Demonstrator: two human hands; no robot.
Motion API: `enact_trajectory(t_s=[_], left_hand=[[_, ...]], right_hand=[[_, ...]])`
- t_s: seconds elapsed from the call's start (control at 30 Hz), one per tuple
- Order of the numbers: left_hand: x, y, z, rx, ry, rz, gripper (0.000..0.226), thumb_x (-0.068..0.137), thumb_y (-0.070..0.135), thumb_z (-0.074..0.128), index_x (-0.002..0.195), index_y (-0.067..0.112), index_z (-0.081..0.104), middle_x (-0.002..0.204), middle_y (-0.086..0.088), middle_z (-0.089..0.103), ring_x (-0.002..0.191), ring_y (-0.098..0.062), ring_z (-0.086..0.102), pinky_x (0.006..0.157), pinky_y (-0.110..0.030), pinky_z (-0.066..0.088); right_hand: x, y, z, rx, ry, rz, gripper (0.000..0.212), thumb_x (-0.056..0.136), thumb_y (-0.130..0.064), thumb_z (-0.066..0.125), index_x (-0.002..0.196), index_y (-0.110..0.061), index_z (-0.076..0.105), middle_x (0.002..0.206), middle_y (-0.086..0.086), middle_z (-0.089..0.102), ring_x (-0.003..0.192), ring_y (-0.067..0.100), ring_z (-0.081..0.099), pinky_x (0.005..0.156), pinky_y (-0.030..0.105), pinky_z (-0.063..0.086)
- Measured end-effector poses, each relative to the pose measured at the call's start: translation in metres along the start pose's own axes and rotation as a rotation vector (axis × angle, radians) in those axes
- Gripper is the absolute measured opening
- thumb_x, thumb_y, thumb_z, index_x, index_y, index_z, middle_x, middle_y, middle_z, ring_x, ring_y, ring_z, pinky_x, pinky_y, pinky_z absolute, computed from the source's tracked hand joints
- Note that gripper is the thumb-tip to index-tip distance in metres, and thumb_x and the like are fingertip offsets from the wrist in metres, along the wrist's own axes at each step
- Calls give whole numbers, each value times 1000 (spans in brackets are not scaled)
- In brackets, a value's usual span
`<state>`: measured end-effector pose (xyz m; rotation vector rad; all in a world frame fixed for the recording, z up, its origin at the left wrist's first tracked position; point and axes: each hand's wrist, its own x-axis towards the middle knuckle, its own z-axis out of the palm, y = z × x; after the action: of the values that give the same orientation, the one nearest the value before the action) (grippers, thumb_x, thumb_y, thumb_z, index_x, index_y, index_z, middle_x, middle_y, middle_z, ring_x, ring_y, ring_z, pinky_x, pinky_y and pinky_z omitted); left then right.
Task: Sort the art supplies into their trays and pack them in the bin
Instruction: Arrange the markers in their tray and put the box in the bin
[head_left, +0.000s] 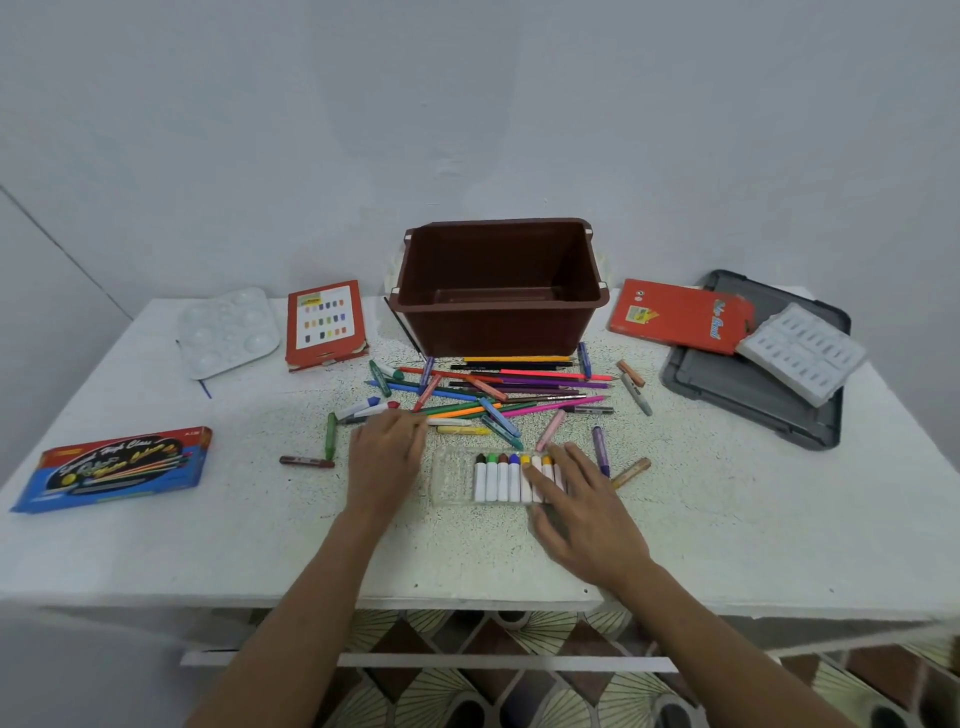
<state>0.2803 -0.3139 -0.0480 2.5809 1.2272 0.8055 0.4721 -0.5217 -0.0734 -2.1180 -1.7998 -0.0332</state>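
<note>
sitting near the table's front edge, just ahead of the person, the clear tray (452, 480) is filling only in part: a row of white-wrapped crayons (497, 480) is lying side by side in its right half, coloured tips pointing away, while its left slots are showing nothing yet. the right hand (576, 514) is lying flat over the row's right end, fingers straight and spread, pressing on the wrappers. the left hand (387, 452) is reaching just past the tray's left corner toward a white stick (449, 422); its fingertips are hiding from me, so i cannot tell whether it is pinching anything. beyond the tray, a loose pile of pencils (519, 387) and stray crayons is sprawling across the table (156, 545), so most of the sorting is looking undone to me. behind the pile the brown bin (498, 322) is standing upright with nothing showing inside, so packing is not beginning yet. further out, a white slotted tray (802, 353) is resting on a grey lid (727, 395) beside a red box (675, 314) on the right, and a paint palette (226, 332), another red carton (324, 325) and a blue pencil box (114, 467) are waiting on the left.
</note>
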Motion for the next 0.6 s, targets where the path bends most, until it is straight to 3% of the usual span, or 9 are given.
enact_trajectory(t_s=[0.1,0.27,0.6], left_hand=[[17,-14,-8,90,-1,-120,22,97,20,57,113,12,70,105,-8,69,92,-23,61,84,-42,48],[37,-19,-15,280,-194,-211,35,100,13,48,132,17,61,126,-10,62,110,-28,58,96,-47,44],[49,-24,-14,328,-231,-234,29,100,18,50,123,20,67,122,-8,63,114,-28,53,99,-45,36]], right_hand=[[0,-1,0,0,1,2,50,100,-45,41,143,-21,49,151,12,42,145,32,29,117,45,27],[0,-1,0,-1,2,4,50,100,-45,40,143,-20,49,150,13,43,144,32,30,116,47,30],[0,0,1,-17,-7,7,50,100,-45,41,144,-22,47,151,11,42,145,30,29,116,44,28]])
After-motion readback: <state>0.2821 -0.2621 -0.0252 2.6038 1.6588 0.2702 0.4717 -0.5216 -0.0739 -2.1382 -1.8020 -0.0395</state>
